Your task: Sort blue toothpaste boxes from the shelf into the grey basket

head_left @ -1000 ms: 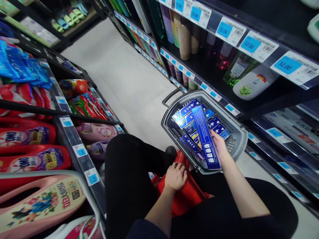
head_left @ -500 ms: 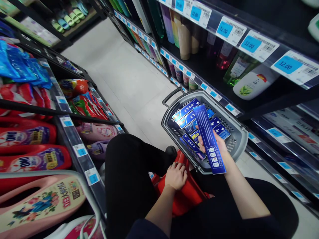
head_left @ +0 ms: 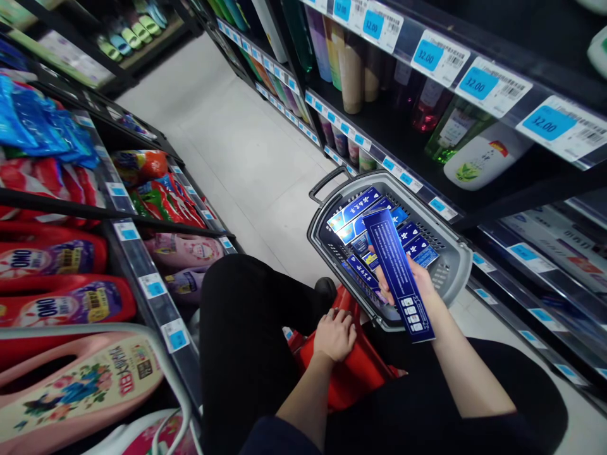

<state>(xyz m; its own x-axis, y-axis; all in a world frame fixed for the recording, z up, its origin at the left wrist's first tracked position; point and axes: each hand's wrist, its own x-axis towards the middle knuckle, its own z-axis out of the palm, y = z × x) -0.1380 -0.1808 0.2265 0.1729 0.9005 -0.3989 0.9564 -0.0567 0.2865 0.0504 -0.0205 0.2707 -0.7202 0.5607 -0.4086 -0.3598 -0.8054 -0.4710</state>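
Since a second ago, when it lay flat among the others, the long blue box (head_left: 397, 274) has been lifted off the pile and drawn toward the person, its near end now hanging past the front rim of the grey basket (head_left: 456, 265). It is held in the right hand (head_left: 413, 283), fingers closed round its middle, and it is tilted lengthwise above the other blue boxes (head_left: 356, 213) that are left lying in the basket. The left hand (head_left: 334, 334) is rested, loosely curled and holding nothing, on a red stool (head_left: 351, 373) between the person's black-clad legs. The basket is set on the floor just beside the right-hand shelving, its black handle (head_left: 329, 181) turned toward the aisle. Above it, shampoo bottles (head_left: 353, 76) are ranged behind blue price labels (head_left: 477, 84), and a white bottle (head_left: 480, 163) is laid on its side. On the left, red detergent jugs (head_left: 66, 303), pink jugs (head_left: 80, 385) and red refill bags (head_left: 161, 199) are crowded along the shelf edges, close against the person's left knee.
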